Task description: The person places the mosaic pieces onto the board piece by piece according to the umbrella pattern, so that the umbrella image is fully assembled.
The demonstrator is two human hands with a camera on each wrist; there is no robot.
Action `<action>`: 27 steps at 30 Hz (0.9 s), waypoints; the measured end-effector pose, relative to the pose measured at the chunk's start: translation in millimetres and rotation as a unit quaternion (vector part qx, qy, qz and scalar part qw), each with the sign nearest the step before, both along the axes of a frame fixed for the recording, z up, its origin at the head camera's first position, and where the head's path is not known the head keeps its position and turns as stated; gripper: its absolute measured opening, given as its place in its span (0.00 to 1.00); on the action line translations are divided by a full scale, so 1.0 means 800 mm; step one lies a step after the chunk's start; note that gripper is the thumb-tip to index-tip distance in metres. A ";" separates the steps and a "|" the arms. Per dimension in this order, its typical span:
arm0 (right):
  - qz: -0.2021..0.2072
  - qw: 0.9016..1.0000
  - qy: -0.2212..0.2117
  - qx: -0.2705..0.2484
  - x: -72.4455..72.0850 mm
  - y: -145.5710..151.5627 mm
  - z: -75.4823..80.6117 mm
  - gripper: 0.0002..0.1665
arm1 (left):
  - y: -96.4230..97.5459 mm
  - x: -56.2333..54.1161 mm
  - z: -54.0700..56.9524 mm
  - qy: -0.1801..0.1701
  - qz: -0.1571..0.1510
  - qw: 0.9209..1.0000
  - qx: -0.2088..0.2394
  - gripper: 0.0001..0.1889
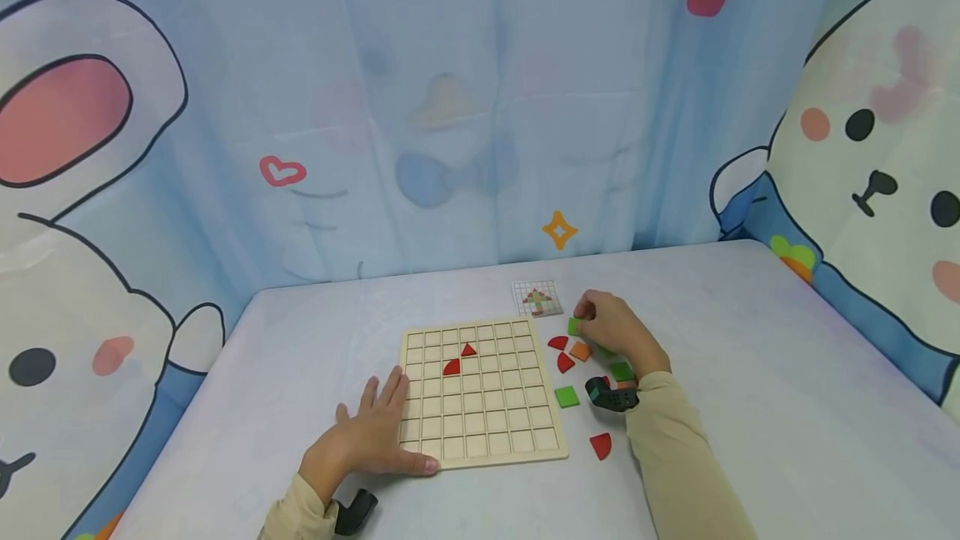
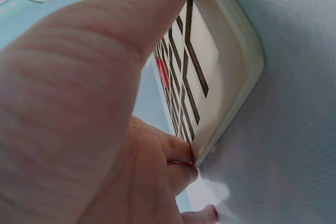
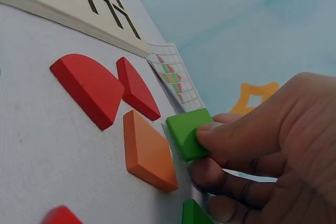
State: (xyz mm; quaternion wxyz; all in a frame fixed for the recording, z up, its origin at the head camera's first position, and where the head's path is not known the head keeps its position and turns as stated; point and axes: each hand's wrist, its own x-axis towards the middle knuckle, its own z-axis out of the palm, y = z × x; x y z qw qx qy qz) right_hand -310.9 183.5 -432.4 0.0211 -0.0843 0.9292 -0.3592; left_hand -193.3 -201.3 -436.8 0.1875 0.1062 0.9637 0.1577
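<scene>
One green square, pinched, red triangle, apex toward curtain

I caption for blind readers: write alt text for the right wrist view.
A right hand pinches a green square tile; an orange tile and red pieces lie nearby. A gridded board shows at upper left, a patterned card by its corner.

A blue curtain is hanging behind the white table. Cartoon animals are flanking the table, and an orange star is showing above its far edge.
</scene>
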 end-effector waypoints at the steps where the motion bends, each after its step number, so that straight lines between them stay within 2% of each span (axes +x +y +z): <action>1: -0.002 1.000 0.007 -0.005 0.000 -0.001 0.000 0.06 | 0.001 0.001 0.002 -0.001 0.000 1.000 0.000 0.75; 4: -0.002 0.999 0.032 -0.023 0.000 -0.004 0.001 0.05 | 0.004 0.005 0.011 -0.007 0.002 1.000 -0.003 0.73; 8: 0.013 0.997 0.042 -0.062 0.001 -0.016 0.002 0.04 | 0.007 0.009 0.020 -0.005 0.004 1.000 -0.007 0.71; 12: 0.043 0.991 0.029 -0.120 0.001 -0.037 0.003 0.04 | 0.007 0.011 0.022 -0.003 0.004 1.000 -0.009 0.71; 18: 0.097 0.973 -0.005 -0.208 0.005 -0.068 0.008 0.07 | 0.006 0.009 0.020 -0.007 0.006 1.000 -0.009 0.71; 22: 0.124 0.967 -0.013 -0.222 0.009 -0.084 0.012 0.07 | 0.007 0.009 0.019 -0.007 0.007 1.000 -0.011 0.71; 27: 0.143 0.966 -0.005 -0.218 0.014 -0.100 0.017 0.06 | 0.007 0.008 0.018 -0.003 0.006 1.000 -0.012 0.71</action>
